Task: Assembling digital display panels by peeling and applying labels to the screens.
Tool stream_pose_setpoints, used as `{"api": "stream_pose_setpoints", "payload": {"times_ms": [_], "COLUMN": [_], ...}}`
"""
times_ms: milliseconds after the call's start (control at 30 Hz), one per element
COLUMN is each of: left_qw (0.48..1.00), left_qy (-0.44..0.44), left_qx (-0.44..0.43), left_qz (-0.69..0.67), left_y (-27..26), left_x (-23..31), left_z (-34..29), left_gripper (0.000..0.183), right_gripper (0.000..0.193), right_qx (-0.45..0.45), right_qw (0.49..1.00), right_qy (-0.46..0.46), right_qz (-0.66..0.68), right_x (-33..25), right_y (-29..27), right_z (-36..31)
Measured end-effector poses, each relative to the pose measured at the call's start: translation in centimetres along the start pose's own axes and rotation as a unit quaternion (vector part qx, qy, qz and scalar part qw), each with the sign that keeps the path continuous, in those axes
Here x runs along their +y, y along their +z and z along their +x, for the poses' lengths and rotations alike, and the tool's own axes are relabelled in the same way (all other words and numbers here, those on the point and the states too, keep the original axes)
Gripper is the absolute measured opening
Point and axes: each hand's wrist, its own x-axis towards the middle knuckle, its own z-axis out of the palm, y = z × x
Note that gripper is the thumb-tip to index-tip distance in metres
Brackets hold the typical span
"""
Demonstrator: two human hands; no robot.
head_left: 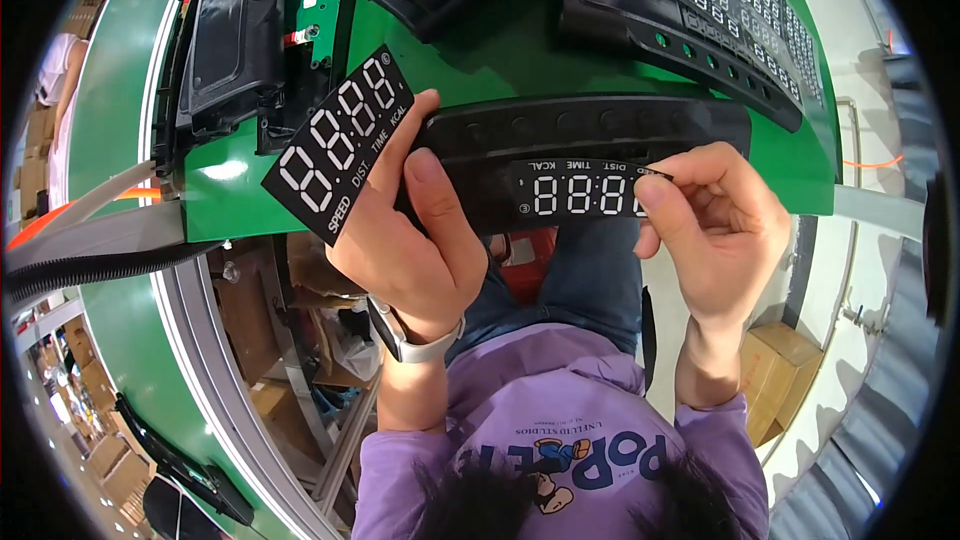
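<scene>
A black display overlay strip (343, 145) with white segment digits stands tilted at my left hand (405, 260), held among its fingers, some of which it hides. The thumb of that hand is raised near the end of a long black plastic housing (600, 130), which lies crosswise along the near edge of the table. My right hand (725, 225) pinches the right end of a second overlay strip (582, 190) between thumb and index finger. This strip lies over the near face of the housing, its digits upside down from here. Whether it touches the housing I cannot tell.
More black housings (235, 35) are at the far left beside a green circuit board (318, 0). Another housing (670, 35) lies at the far right, next to sheets of digit overlays (760, 15). Everything rests on a green tabletop (500, 65). A cardboard box (780, 375) stands below right.
</scene>
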Motion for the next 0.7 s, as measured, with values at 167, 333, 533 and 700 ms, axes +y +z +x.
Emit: {"api": "stream_pose_setpoints", "payload": {"times_ms": [167,333,533,700], "left_qw": [1.0,1.0,0.999,0.998], "left_qy": [-0.003,-0.005,-0.004,0.012], "left_qx": [0.006,-0.001,0.0,0.013], "left_qz": [-0.015,-0.029,-0.043,-0.065], "left_y": [0.18,0.1,0.11,0.28], "left_x": [0.02,-0.08,-0.05,-0.14], "left_z": [-0.08,-0.05,-0.08,-0.08], "left_gripper": [0.038,0.038,0.038,0.04], "right_gripper": [0.01,0.009,0.01,0.01], "right_qx": [0.002,0.003,0.005,0.003], "right_qw": [1.0,1.0,1.0,1.0], "right_qy": [-0.003,-0.005,-0.005,-0.012], "right_qz": [-0.005,-0.009,-0.014,-0.02], "right_x": [-0.11,-0.04,0.07,-0.05], "right_y": [0.01,0.08,0.08,0.12], "right_z": [-0.01,0.04,-0.01,0.02]}}
